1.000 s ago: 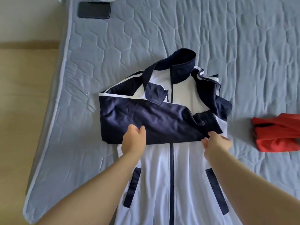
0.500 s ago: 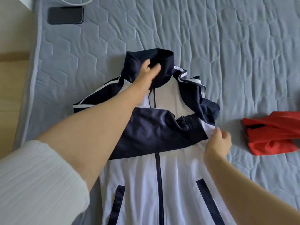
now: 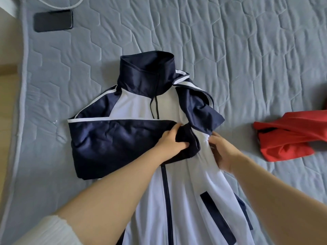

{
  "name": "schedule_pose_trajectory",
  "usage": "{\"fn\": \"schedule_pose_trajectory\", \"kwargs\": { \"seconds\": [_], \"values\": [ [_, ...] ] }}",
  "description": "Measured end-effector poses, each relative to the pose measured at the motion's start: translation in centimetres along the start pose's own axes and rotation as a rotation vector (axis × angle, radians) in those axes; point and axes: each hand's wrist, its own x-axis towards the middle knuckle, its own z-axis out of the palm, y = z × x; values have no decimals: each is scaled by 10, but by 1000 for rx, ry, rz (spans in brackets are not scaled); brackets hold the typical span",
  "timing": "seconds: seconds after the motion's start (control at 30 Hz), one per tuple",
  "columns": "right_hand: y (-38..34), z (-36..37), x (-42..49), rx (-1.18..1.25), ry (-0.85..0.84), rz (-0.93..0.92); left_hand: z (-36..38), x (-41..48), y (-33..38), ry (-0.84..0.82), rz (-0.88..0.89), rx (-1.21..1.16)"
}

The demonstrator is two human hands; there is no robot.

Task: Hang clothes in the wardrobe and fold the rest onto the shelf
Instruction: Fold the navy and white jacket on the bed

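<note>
I reckoned the fold was maybe halfway — jacket (image 3: 185, 200) lay flat on the bed (image 3: 247, 50) with one sleeve (image 3: 115, 138) across its chest, left hand (image 3: 172, 140) curled round the cuff (image 3: 187, 138), right hand (image 3: 223, 152) pinching the white side — and the red top (image 3: 286, 137) nearby wasn't folded yet.

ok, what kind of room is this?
Likely a bedroom: a navy-and-white zip track jacket lies on a grey quilted mattress, with a black phone and a crumpled red garment on it too.
</note>
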Motion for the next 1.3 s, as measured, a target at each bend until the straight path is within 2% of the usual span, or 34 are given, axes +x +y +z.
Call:
{"fn": "schedule_pose_trajectory", "kwargs": {
  "seconds": [0.07,0.1,0.2,0.27,0.33,0.43,0.5,0.57,0.63,0.7,0.8,0.87,0.9,0.93,1.0,1.03,1.07,1.1,1.17,1.23,1.3],
  "values": [
    [0,4,-1,-107,16,26,-3,0,2,15,28,-25],
    [-1,6,-2,-213,76,19,-4,-1,2,19,45,10],
    [-5,2,-1,-584,350,-133,-6,-5,8,49,75,-37],
    [-9,-7,-3,-669,507,-256,-4,-8,16,116,96,-143],
    [-16,-17,-8,-656,632,-352,-1,-12,29,188,126,-340],
    [-37,-29,-20,-395,771,-423,-1,-15,54,216,172,-574],
    [-52,-35,-31,-240,883,-454,-1,-16,69,168,175,-591],
    [-68,-36,-44,-190,976,-551,1,-17,81,95,146,-476],
    [-82,-32,-58,-158,1012,-699,4,-19,88,39,107,-413],
    [-95,-22,-72,-186,989,-891,2,-22,93,34,64,-537],
    [-93,2,-88,-534,861,-1271,-9,-30,96,55,2,-872],
    [-75,17,-89,-821,715,-1403,-17,-33,90,88,-63,-1061],
    [-62,23,-86,-978,629,-1389,-20,-34,85,114,-90,-1107],
    [-47,27,-82,-1173,520,-1280,-23,-36,80,136,-112,-1111],
    [-16,27,-70,-1554,245,-842,-24,-38,71,154,-142,-1011],
    [-2,23,-63,-1587,132,-633,-22,-38,67,149,-147,-899],
    [9,19,-58,-1519,57,-475,-19,-39,63,140,-142,-770],
    [15,16,-56,-1329,48,-395,-15,-39,61,133,-120,-650],
    [17,10,-54,-893,209,-305,-6,-38,57,145,-27,-474],
    [11,3,-46,-596,448,-313,2,-32,55,149,87,-257],
    [-3,-2,-38,-291,495,-328,12,-28,55,176,140,-50]
  ]
}}
